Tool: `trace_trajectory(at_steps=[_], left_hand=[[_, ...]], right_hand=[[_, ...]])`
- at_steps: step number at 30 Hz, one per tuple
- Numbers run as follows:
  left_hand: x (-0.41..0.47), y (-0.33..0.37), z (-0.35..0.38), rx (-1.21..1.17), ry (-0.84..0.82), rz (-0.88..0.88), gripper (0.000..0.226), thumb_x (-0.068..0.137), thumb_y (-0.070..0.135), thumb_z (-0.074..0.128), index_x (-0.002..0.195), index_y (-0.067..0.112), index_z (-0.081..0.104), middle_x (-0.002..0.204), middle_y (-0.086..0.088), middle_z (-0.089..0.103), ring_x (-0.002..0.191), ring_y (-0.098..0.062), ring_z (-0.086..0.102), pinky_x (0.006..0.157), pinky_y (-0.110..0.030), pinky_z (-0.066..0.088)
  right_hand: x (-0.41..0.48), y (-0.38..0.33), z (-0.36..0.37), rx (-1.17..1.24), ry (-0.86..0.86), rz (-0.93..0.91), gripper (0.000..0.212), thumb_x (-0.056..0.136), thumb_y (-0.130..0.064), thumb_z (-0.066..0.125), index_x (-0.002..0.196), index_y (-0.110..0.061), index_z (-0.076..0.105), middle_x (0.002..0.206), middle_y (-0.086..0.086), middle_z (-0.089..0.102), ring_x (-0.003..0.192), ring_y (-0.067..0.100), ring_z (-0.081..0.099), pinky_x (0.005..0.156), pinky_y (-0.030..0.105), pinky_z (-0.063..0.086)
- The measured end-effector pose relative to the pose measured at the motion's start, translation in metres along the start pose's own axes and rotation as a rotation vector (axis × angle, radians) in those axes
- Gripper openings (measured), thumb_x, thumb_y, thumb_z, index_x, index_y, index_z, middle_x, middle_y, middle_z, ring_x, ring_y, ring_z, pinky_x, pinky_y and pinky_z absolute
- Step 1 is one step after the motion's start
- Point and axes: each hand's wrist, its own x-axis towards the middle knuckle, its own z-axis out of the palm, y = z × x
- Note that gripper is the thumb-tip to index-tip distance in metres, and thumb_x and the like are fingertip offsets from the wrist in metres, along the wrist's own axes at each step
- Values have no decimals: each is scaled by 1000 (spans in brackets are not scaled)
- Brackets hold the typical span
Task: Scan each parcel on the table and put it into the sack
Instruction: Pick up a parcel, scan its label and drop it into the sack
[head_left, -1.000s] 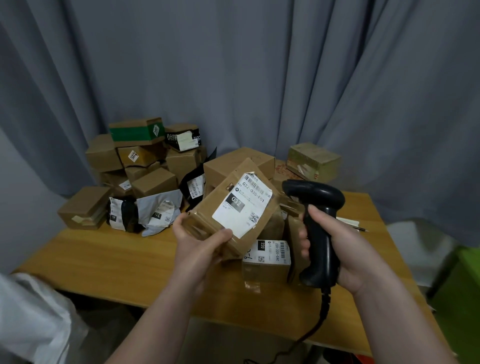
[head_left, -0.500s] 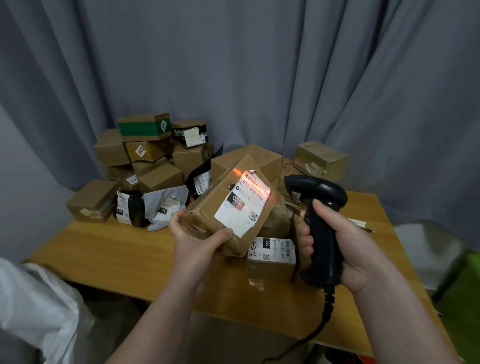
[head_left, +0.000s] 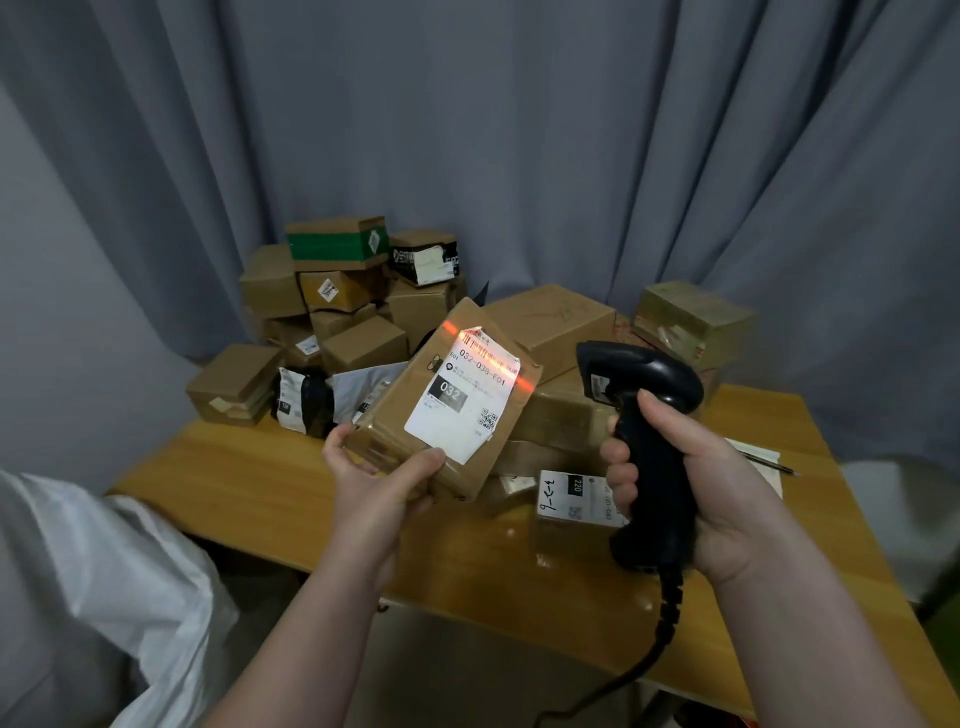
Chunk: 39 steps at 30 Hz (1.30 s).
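Observation:
My left hand (head_left: 376, 475) grips the near corner of a brown cardboard parcel (head_left: 415, 395), holding it tilted above the wooden table (head_left: 249, 483). Its white label, printed 032, faces me. My right hand (head_left: 691, 483) grips the handle of a black barcode scanner (head_left: 644, 415), which points left at the parcel. A red scan line glows across the barcode at the top of the label. The white sack (head_left: 88, 587) lies at the lower left, beside the table.
Several cardboard boxes and plastic mailers are piled at the back left (head_left: 337, 312) and centre of the table. A small labelled box (head_left: 571, 509) lies under the scanner. A tan box (head_left: 691, 322) sits back right. A grey curtain hangs behind. A pen lies at the right.
The red scan line came on across the label and stays lit. Both hands, the parcel and the scanner have kept nearly the same pose.

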Motion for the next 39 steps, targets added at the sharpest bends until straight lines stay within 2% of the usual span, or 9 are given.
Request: trace_trajectory(at_steps=[6, 13, 17, 21, 25, 30, 35, 37, 39], left_hand=[[10, 10, -40, -89, 17, -97, 92, 75, 6, 77, 135, 47, 22, 120, -5, 60, 112, -30, 61, 91, -50, 53], [18, 26, -97, -178, 56, -135, 105, 58, 12, 79, 140, 46, 22, 121, -8, 64, 111, -35, 62, 67, -39, 59], [19, 33, -134, -194, 100, -125, 99, 64, 10, 78, 141, 42, 25, 121, -8, 63, 111, -33, 62, 68, -41, 60], [20, 43, -174, -183, 167, -115, 84, 75, 9, 76, 138, 44, 31, 118, -4, 62, 111, -33, 62, 87, -49, 55], [15, 52, -215, -94, 246, -73, 71, 81, 12, 73, 132, 44, 35, 109, 2, 62, 101, -23, 63, 77, -39, 55], [10, 61, -285, -62, 406, -28, 96, 75, 12, 77, 149, 40, 22, 120, -2, 61, 99, -20, 63, 76, -39, 53], [-5, 59, -354, 221, 564, -4, 86, 62, 12, 84, 134, 35, 42, 108, 11, 57, 102, -21, 59, 78, -39, 53], [-9, 51, -381, 394, 617, -23, 76, 46, 29, 87, 113, 40, 52, 105, 6, 65, 100, -24, 64, 79, -46, 56], [-9, 40, -404, 627, 652, -75, 87, 35, 47, 78, 117, 44, 50, 115, 0, 62, 106, -29, 61, 85, -53, 53]], right_hand=[[7, 15, 36, -57, -37, 5, 29, 79, -37, 65, 89, -10, 61, 65, 3, 57, 50, 13, 53, 42, 21, 47], [13, 38, 87, -99, -92, 38, 29, 76, -37, 66, 89, -11, 62, 64, 3, 57, 51, 12, 53, 43, 21, 48], [19, 56, 113, -167, -137, 56, 25, 79, -36, 66, 88, -13, 64, 67, 3, 57, 54, 14, 54, 47, 23, 50], [27, 77, 140, -249, -194, 72, 28, 75, -35, 69, 92, -13, 65, 69, 4, 57, 56, 15, 55, 50, 24, 50], [35, 104, 170, -339, -215, 82, 37, 70, -35, 70, 98, -12, 66, 69, 4, 59, 58, 15, 56, 53, 26, 49], [47, 154, 208, -455, -212, 131, 55, 68, -34, 75, 113, -7, 61, 71, 5, 59, 59, 17, 57, 54, 29, 48], [58, 211, 241, -568, -256, 241, 22, 89, -23, 67, 100, -6, 58, 67, 7, 59, 57, 19, 54, 56, 32, 46], [64, 235, 252, -610, -279, 282, 16, 92, -20, 65, 97, -7, 58, 66, 7, 58, 55, 20, 53, 54, 32, 46], [70, 258, 259, -648, -289, 318, 18, 92, -19, 64, 103, -6, 59, 69, 9, 57, 56, 21, 52, 53, 32, 46]])
